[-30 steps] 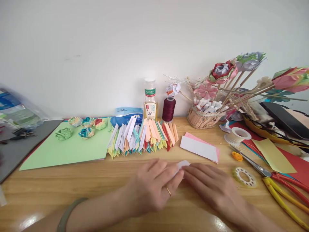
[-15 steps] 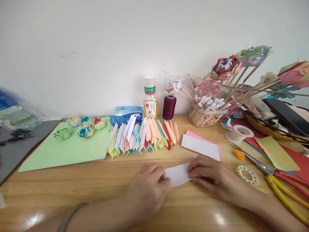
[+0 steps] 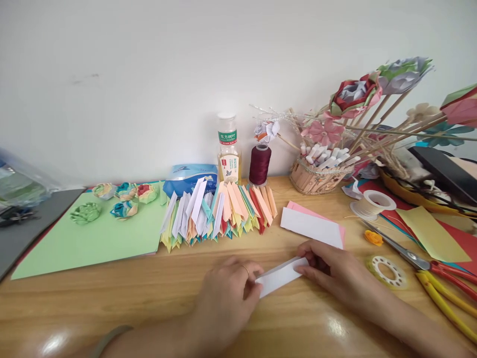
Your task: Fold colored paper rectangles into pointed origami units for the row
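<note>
A strip of white paper [image 3: 280,278], folded lengthwise, is held between my two hands just above the wooden table. My left hand [image 3: 231,293] is closed on its left end, thumb in front and fingers behind. At the right end, my right hand [image 3: 328,266] pinches the strip between thumb and fingers. Behind the strip stands a row of folded paper pieces [image 3: 216,211] in white, peach, yellow, red and teal. A white paper rectangle [image 3: 311,226] lies on a pink paper [image 3: 342,231] beyond my right hand.
Green paper [image 3: 93,246] with several paper flowers [image 3: 124,210] lies left. A bottle [image 3: 228,149], a maroon thread spool [image 3: 260,164] and a basket of pens [image 3: 316,176] stand by the wall. Scissors [image 3: 415,258], tape roll [image 3: 387,272] and yellow-handled pliers [image 3: 443,298] lie right.
The white paper has gone from a flat, wider sheet to a narrower folded strip. My right hand's thumb has come to the front of it. The view has shifted slightly.
</note>
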A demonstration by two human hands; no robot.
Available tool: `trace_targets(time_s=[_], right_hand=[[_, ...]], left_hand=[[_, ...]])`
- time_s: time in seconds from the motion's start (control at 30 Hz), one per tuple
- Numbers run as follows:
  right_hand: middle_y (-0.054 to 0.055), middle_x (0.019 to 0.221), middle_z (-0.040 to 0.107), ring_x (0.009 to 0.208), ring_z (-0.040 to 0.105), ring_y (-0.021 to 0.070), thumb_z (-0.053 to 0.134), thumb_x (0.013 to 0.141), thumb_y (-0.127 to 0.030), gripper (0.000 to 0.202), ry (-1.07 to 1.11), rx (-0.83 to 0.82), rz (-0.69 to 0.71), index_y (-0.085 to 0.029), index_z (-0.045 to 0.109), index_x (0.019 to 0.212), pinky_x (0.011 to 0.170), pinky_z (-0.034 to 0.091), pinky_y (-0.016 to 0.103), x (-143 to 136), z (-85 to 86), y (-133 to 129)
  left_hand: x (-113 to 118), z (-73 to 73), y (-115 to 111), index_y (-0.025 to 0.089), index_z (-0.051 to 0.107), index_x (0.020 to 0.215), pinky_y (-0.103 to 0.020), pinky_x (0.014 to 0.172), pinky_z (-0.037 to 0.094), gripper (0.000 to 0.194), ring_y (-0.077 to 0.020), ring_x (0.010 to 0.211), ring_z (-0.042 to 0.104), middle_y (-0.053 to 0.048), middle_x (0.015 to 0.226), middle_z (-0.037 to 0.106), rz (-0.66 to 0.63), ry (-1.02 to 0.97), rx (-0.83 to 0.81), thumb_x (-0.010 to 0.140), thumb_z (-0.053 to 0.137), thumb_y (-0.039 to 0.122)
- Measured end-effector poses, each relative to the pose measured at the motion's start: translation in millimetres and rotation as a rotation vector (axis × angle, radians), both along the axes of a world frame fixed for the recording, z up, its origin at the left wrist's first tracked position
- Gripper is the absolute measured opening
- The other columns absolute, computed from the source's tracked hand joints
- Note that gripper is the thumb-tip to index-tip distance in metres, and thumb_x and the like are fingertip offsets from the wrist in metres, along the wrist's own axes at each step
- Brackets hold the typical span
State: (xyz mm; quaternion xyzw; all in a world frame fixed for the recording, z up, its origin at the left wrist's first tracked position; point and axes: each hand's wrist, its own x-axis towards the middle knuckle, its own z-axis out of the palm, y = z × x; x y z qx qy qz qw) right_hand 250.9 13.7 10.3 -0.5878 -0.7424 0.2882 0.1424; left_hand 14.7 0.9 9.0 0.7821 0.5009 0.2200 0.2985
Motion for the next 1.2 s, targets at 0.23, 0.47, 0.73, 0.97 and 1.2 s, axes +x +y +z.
trace_targets(time_s=[0.23, 0.47, 0.73, 0.97, 1.2], right_hand=[[0.0, 0.07, 0.059, 0.061, 0.056, 0.0155, 0.049, 0.083, -0.03, 0.008, -0.031, 0.027, -0.026, -0.022, 0.048, 0.084, 0.056, 0.043, 0.027, -4, -4.5, 1], [0.0, 0.071, 0.058, 0.062, 0.054, 0.0156, 0.048, 0.085, -0.029, 0.009, -0.079, 0.077, -0.011, -0.022, 0.045, 0.08, 0.057, 0.041, 0.028, -6, -6.5, -1], [0.001, 0.073, 0.058, 0.066, 0.054, 0.0174, 0.045, 0.088, -0.029, 0.009, -0.112, 0.034, -0.001, -0.023, 0.043, 0.081, 0.06, 0.04, 0.029, -9, -2.7, -1], [0.002, 0.073, 0.059, 0.066, 0.056, 0.0186, 0.047, 0.084, -0.026, 0.007, -0.175, 0.098, -0.001, -0.023, 0.043, 0.08, 0.056, 0.039, 0.028, -10, -6.0, 0], [0.003, 0.077, 0.062, 0.069, 0.058, 0.0192, 0.048, 0.084, -0.022, 0.003, -0.232, 0.19, 0.065, -0.022, 0.048, 0.081, 0.06, 0.042, 0.029, -9, -6.6, -2]], left_hand=[[0, -12.3, 0, 0.019, 0.067, 0.077, -0.026, 0.059, 0.043, 0.019, -0.017, 0.068, 0.053, 0.0, 0.067, 0.064, -0.125, -0.145, 0.227, 0.077, 0.055, 0.005], [-2, -14.0, 2, 0.017, 0.069, 0.081, -0.025, 0.057, 0.043, 0.019, -0.0172, 0.066, 0.051, -0.003, 0.065, 0.063, -0.153, -0.177, 0.3, 0.083, 0.052, 0.009], [2, -11.8, 3, 0.015, 0.069, 0.077, -0.025, 0.056, 0.043, 0.022, -0.0174, 0.063, 0.05, -0.004, 0.061, 0.061, -0.131, -0.152, 0.313, 0.082, 0.048, 0.008], [3, -8.9, 5, 0.016, 0.067, 0.072, -0.025, 0.055, 0.044, 0.024, -0.0174, 0.062, 0.051, -0.004, 0.059, 0.06, -0.13, -0.104, 0.305, 0.08, 0.046, 0.007], [5, -9.2, 1, 0.016, 0.064, 0.072, -0.027, 0.054, 0.042, 0.025, -0.0186, 0.063, 0.05, -0.004, 0.06, 0.058, -0.15, -0.006, 0.422, 0.081, 0.043, 0.006]])
